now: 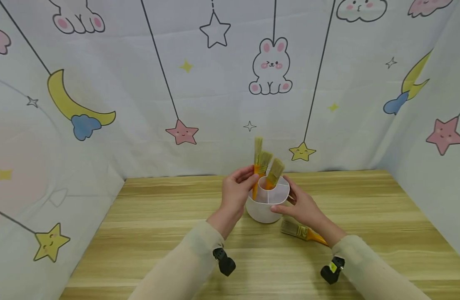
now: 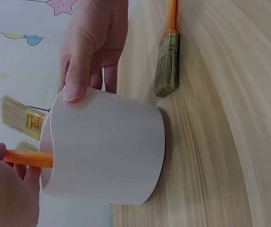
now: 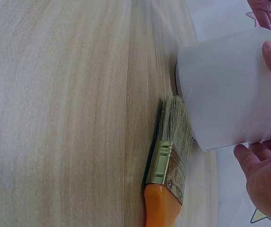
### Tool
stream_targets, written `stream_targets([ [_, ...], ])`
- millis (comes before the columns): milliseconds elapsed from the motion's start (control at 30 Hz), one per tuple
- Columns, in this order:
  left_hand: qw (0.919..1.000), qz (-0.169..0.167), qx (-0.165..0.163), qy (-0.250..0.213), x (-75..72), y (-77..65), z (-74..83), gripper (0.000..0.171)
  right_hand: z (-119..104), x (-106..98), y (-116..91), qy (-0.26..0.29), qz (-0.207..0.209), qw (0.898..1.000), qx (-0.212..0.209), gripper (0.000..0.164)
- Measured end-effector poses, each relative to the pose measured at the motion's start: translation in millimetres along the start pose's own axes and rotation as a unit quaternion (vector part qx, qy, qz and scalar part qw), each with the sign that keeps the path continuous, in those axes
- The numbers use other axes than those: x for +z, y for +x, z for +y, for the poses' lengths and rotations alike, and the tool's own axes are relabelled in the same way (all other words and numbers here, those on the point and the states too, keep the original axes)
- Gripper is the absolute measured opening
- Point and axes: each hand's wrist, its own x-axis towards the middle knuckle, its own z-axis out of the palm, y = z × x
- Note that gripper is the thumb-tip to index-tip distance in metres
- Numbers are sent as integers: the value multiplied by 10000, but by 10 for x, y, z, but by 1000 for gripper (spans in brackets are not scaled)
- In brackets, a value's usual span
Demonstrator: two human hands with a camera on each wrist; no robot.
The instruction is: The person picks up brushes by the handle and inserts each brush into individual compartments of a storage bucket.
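Observation:
A white divided brush holder stands on the wooden table, its round middle compartment surrounded by outer ones. My left hand pinches the orange handle of a narrow paintbrush, bristles up, with the handle's lower end inside the holder's left compartment. Two more paintbrushes stand bristles up in the holder, one of them a wide paintbrush in the middle. My right hand grips the holder's right side, thumb on the front wall and fingers behind. Another paintbrush lies flat in front of the holder, partly under my right wrist.
The wooden table ends at a white cloth backdrop printed with stars, moons and rabbits, close behind the holder. Similar cloth hangs along both sides. Each of my wrists wears a small black camera.

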Motion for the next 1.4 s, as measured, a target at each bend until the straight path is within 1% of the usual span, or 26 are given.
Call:
stream_targets([
  [167, 9997, 92, 87, 189, -6, -16, -20, 28, 7, 0, -4, -8, -2, 10000, 0, 110],
  [433, 9968, 131, 230, 759, 1, -86, -18, 25, 36, 10, 12, -122, -9, 9999, 58, 111],
  [700, 9912, 155, 196, 1301, 21, -144, 5, 23, 61, 15, 0, -108, 28, 9999, 9, 111],
  [867, 9886, 196, 182, 1485, 8, -160, 15, 23, 60, 24, -5, -157, 40, 9999, 21, 112],
  [1000, 9892, 130, 67, 1459, -11, -169, 24, 24, 51, 30, -18, -149, 51, 9999, 57, 112],
  [1233, 9888, -12, -241, 1470, -55, -172, 94, 18, 38, 40, -37, -99, 50, 9999, 13, 111],
  [1400, 9873, -168, -468, 1507, -103, -176, 145, 23, 33, 47, -48, -105, 66, 9999, -11, 111],
])
